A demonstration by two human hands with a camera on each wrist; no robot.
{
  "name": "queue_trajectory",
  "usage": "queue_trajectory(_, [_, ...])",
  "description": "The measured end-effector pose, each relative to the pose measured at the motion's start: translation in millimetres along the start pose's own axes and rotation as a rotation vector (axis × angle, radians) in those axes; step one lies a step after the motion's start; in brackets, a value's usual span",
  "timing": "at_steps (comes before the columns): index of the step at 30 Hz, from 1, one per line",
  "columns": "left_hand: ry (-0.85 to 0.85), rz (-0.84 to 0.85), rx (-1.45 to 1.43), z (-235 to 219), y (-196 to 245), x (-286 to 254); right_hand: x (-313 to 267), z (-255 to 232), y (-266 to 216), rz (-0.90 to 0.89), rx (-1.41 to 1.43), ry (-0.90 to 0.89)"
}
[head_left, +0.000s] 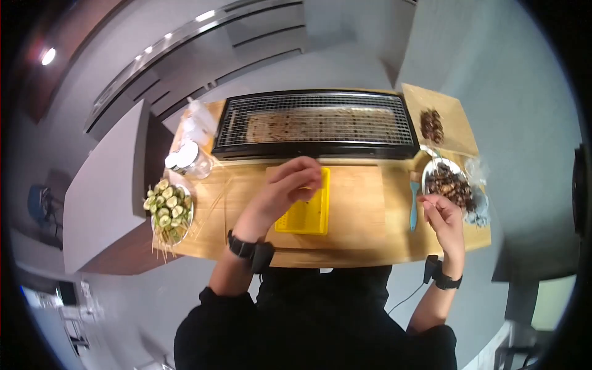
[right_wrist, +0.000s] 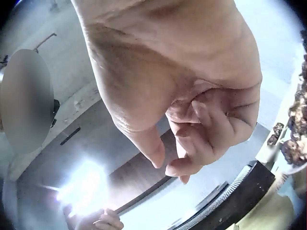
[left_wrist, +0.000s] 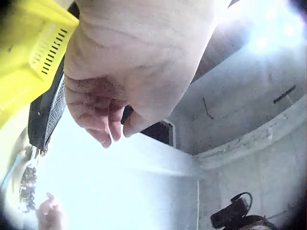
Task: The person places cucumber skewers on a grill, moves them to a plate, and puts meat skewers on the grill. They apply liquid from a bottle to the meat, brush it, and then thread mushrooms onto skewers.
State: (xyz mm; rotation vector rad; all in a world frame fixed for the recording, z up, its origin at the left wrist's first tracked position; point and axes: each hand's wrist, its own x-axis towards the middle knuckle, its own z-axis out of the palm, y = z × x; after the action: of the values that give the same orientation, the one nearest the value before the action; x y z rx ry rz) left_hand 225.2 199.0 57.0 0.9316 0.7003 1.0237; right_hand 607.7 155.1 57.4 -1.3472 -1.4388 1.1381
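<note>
Above the yellow basket [head_left: 302, 219] my left hand [head_left: 280, 194] hangs in the air, its fingers loosely bent and holding nothing. In the left wrist view those fingers [left_wrist: 98, 127] droop beside the thumb, and the slotted wall of the basket appears at the upper left. My right hand [head_left: 449, 228] is raised at the near edge of the white plate of dark skewered food [head_left: 449, 185]. Its fingers [right_wrist: 192, 160] are loosely curled, with the thumb close to the index fingertip and no object showing between them. A blue-handled brush [head_left: 414, 209] lies just left of this hand.
Across the back of the table stands a long black grill [head_left: 314, 148] with a wire grate. Sliced green vegetable skewers [head_left: 166, 206] fill a plate at left, near jars [head_left: 194, 161] and white bottles [head_left: 198, 120]. One dark skewer [head_left: 431, 126] rests on brown paper [head_left: 453, 117] at back right.
</note>
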Motion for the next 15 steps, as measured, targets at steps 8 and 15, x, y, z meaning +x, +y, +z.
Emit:
queue_trajectory(8, [-0.380, -0.237, -0.068, 15.0, -44.0, -36.2, -45.6, -46.1, 26.8, 0.078, -0.079, 0.488])
queue_trajectory(15, [-0.753, -0.320, -0.043, 84.1, -77.2, -28.3, -68.6, -107.3, 72.4, 0.032, -0.392, 0.800])
